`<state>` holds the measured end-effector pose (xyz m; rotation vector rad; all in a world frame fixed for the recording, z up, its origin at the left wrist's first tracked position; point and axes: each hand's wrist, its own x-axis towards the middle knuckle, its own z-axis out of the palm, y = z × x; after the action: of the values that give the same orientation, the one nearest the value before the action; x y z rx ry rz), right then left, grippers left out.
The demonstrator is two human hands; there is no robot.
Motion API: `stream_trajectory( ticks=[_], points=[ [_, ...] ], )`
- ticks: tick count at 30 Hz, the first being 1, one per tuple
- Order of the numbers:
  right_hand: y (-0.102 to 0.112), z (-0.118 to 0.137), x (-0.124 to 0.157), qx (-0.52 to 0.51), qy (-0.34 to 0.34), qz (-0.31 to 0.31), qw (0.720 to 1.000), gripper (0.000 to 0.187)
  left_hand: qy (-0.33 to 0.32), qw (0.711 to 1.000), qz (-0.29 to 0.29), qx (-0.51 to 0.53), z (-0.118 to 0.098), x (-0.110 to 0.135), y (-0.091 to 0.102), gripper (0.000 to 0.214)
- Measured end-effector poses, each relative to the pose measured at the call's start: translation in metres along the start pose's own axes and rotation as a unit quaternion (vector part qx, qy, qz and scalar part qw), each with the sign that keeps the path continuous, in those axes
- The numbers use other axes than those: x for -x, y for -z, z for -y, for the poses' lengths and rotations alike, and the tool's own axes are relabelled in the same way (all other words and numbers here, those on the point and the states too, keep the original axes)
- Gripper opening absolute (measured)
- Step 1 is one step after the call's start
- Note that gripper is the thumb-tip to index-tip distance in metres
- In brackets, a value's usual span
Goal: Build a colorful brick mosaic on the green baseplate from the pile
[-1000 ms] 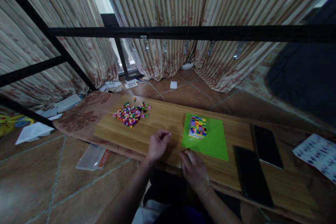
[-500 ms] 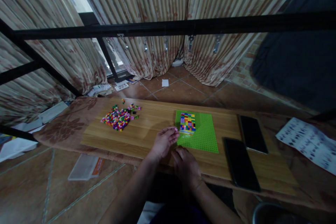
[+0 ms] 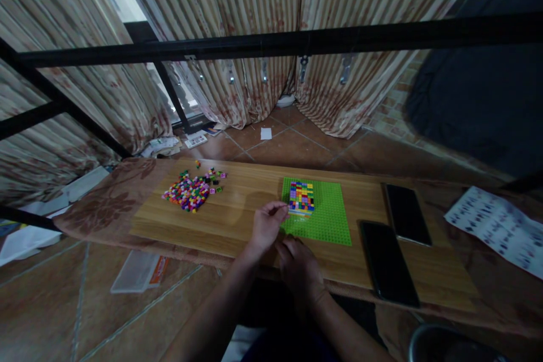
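A green studded baseplate lies on the wooden board. A block of small multicoloured bricks is built on its far left part. My left hand is at the plate's left edge, fingers pinched together right beside the built block; whatever they hold is too small to name. My right hand rests with curled fingers on the board's near edge, just below the plate, and what it holds, if anything, is hidden. A loose heap of coloured bricks lies on the board's far left.
Two dark phones lie right of the plate. A printed sheet sits at the far right. A black metal bar crosses overhead. A clear plastic box lies on the tiled floor, and curtains hang behind.
My left hand has moved right, from the bare board to the plate's left edge beside the built block. The right hand has stayed put. The view has shifted slightly.
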<state>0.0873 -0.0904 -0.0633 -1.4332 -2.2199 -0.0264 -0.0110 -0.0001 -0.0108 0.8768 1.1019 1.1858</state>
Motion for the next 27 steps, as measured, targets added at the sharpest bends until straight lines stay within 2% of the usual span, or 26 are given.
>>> stream_trajectory(
  ticks=[3, 7, 10, 12, 16, 19, 22, 27],
  points=[
    [-0.001, 0.000, 0.000, 0.001, -0.005, 0.019, 1.000, 0.030, -0.047, 0.997, 0.009, -0.066, 0.007, -0.007, -0.002, 0.011],
    [0.000, -0.001, 0.000, -0.010, -0.005, 0.018, 1.000, 0.027, -0.056, 0.993, -0.015, -0.105, 0.013, -0.011, 0.000, 0.011],
    [0.002, 0.000, 0.000, -0.002, 0.000, 0.011, 1.000, 0.025, -0.065, 0.986, -0.036, -0.148, 0.012, -0.006, 0.008, 0.013],
    [0.003, 0.001, 0.000, 0.008, 0.000, 0.020, 1.000, 0.022, -0.084, 0.972, -0.036, -0.217, 0.009, 0.001, 0.014, 0.015],
    [0.002, 0.002, 0.000, 0.034, -0.011, 0.040, 0.999, 0.016, -0.120, 0.910, 0.022, -0.397, 0.003, 0.018, 0.015, 0.013],
    [0.000, 0.002, 0.000, 0.045, -0.018, 0.038, 0.998, 0.019, -0.148, 0.872, 0.067, -0.463, 0.001, 0.024, 0.008, 0.011],
    [-0.001, 0.001, 0.000, 0.042, -0.022, 0.037, 0.998, 0.020, -0.169, 0.859, 0.104, -0.472, -0.001, 0.020, 0.005, 0.014],
    [0.004, 0.002, -0.002, 0.021, -0.024, 0.032, 0.999, 0.021, -0.173, 0.858, 0.173, -0.451, -0.002, 0.006, 0.006, 0.016]
  ],
)
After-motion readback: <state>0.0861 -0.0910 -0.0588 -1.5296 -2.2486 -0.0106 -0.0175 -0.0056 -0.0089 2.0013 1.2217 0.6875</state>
